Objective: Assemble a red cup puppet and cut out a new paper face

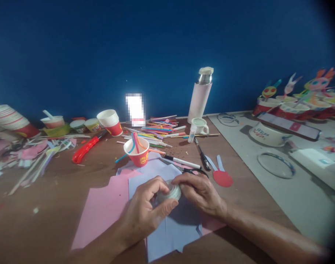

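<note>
A small roll of clear tape [169,191] is being gripped between the left hand [145,211] and the right hand [199,190], over lilac paper [173,231]. It is best being held steady while the end is being picked. Beyond the hands, red printing on a paper cup [137,152] is too small to read.

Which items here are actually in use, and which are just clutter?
In use: left hand, right hand, tape roll held between them, lilac paper underneath.
Lying about: red cup, scissors, marker, red cutter, flask, mug.
</note>
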Motion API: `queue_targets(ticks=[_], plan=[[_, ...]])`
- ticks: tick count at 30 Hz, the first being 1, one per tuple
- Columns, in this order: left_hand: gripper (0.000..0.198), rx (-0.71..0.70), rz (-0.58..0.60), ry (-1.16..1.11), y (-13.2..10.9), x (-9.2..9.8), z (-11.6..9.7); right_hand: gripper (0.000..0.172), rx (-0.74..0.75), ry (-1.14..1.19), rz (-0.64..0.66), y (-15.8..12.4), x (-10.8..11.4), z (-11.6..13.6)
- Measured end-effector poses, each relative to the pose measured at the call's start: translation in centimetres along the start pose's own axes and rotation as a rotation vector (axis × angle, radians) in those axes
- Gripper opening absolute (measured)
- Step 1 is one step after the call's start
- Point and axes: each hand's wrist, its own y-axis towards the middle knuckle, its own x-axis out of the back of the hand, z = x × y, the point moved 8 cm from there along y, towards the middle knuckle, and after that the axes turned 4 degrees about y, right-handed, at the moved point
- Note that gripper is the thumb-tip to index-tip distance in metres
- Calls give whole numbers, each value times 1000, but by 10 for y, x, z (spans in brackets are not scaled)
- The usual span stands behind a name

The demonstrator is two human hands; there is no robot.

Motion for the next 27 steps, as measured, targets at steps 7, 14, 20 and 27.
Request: queue_targets(ticks=[7,14,20,27], plan=[[12,-123,-165,49,-1,13,-7,7,-128,156,-61,1,1,-5],[16,-286,-249,258,-4,16,-17,7,-70,88,-94,1,3,-1],[17,-362,-270,364,-4,16,-21,3,-12,71,-100,2,3,1],[15,-388,-254,425,-3,13,-23,7,-12,5,-117,2,3,4]])
